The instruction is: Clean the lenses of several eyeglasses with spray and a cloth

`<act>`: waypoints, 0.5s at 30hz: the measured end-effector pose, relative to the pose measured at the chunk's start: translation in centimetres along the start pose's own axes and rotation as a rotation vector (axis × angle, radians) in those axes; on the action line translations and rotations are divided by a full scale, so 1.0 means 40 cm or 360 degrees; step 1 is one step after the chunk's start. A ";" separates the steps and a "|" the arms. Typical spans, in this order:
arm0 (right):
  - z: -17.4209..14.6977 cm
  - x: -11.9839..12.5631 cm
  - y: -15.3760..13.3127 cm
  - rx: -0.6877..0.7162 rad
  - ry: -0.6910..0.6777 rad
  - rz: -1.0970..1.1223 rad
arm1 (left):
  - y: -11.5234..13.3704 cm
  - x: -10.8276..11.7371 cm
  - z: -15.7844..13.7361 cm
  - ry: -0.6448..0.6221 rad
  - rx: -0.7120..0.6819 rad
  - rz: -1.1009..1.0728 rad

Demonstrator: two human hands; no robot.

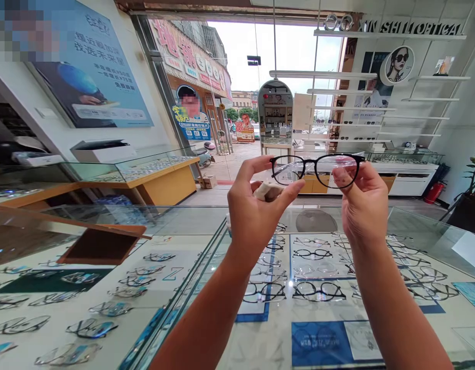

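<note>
Black, round-rimmed eyeglasses (pixel 310 161) are being pinched by left hand (pixel 256 210) and right hand (pixel 366 208), fingers curled in close. A crumpled, off-white cloth (pixel 268 191) is clutched in the left, too!

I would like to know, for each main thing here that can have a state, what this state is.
Glasses: held up in both hands; arms folded or not, hard to tell
Left hand: closed around the cloth, fingers at the glasses
Right hand: closed on one side of the glasses
Cloth: bunched
Mirror: upright
Extinguisher: on the floor
</note>
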State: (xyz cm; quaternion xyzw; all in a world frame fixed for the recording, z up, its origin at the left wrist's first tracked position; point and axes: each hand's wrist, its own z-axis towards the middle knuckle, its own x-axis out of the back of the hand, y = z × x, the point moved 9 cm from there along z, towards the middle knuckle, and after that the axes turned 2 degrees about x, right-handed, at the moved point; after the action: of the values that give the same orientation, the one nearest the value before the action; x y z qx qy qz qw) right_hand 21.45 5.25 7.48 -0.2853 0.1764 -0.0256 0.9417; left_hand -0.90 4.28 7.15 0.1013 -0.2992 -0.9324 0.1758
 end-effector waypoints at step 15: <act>-0.010 0.020 -0.037 0.0320 0.0184 -0.0204 | 0.011 -0.005 -0.004 -0.0003 -0.0038 0.0029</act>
State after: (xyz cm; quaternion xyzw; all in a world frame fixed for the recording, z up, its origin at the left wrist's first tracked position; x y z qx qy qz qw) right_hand 22.14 3.66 7.72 -0.1981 0.2083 -0.1196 0.9503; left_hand -0.55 3.94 7.31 0.0957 -0.2890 -0.9343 0.1852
